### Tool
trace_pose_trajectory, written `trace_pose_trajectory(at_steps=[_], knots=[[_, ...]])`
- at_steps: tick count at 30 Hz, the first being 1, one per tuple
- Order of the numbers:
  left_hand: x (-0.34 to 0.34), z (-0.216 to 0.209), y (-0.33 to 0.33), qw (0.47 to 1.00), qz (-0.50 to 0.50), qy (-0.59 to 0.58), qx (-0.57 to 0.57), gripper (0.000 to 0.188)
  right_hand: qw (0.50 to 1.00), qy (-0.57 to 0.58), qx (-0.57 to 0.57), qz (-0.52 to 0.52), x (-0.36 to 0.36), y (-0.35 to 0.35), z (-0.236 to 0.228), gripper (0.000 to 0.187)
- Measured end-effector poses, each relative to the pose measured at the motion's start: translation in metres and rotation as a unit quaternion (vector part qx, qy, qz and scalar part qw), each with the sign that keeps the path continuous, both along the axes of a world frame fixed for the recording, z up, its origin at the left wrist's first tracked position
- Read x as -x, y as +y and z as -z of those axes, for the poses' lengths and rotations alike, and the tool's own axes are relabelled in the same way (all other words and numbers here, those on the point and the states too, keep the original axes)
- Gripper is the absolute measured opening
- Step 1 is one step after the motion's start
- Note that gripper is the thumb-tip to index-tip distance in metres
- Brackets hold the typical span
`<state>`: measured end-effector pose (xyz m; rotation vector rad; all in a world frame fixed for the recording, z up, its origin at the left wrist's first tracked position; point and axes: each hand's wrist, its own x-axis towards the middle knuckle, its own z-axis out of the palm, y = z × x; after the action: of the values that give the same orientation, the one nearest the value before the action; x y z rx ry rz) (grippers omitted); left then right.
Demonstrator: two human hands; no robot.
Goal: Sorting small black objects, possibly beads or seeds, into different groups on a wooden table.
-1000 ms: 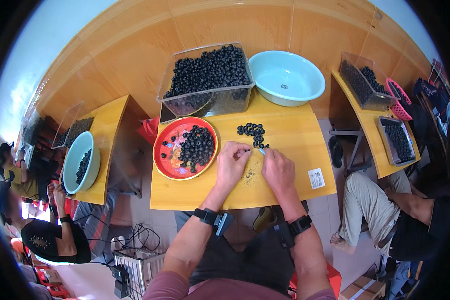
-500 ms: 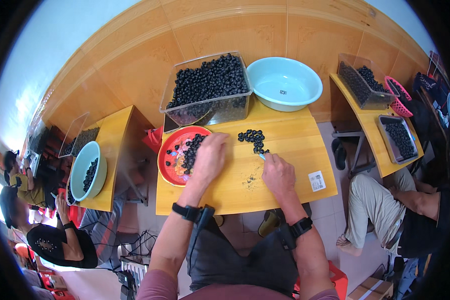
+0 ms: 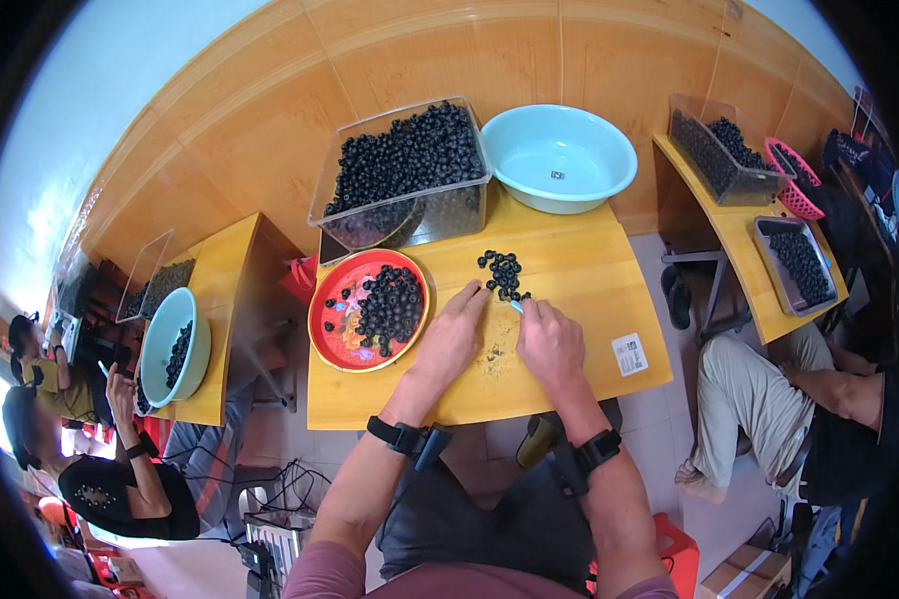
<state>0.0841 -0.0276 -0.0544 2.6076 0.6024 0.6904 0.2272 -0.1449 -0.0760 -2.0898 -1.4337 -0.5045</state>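
Small black round pieces [image 3: 504,272], bead-like and some with a hole showing, lie in a loose cluster on the yellow table [image 3: 589,290]. My right hand [image 3: 551,344] is closed around a slim light-blue tool [image 3: 516,306], whose tip is at the near edge of the cluster. What kind of tool it is, I cannot make out. My left hand [image 3: 451,337] rests low over the table just left of the cluster, fingers stretched toward it and nothing visible in them. A red round tray [image 3: 342,344] with a pile of the same black pieces stands to its left.
Behind stand a clear bin [image 3: 400,225] heaped with black pieces and a light-blue basin [image 3: 559,190]. Dark crumbs [image 3: 493,361] and a white label [image 3: 629,354] are on the table. Co-workers sit at side tables left and right, with a blue-green basin [image 3: 198,359] and a grey tray [image 3: 801,311].
My left hand has moved right from the red tray to beside the cluster, uncovering the tray's pile. The cluster looks smaller and tighter. My right hand still holds the tool, slightly further left.
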Motion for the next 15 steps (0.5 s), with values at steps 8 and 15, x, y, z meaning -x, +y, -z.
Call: trace_pose_trajectory(at_steps=[8, 15], knots=[[0.002, -0.005, 0.004, 0.996, -0.045, -0.08, 0.014, 0.024, 1.0, 0.007, -0.007, 0.0, 0.002, 0.002, -0.003, 0.002], [0.0, -0.002, 0.006, 0.998, -0.046, -0.022, 0.046, 0.023, 1.0, 0.001, -0.006, 0.006, 0.001, 0.001, -0.001, 0.002]])
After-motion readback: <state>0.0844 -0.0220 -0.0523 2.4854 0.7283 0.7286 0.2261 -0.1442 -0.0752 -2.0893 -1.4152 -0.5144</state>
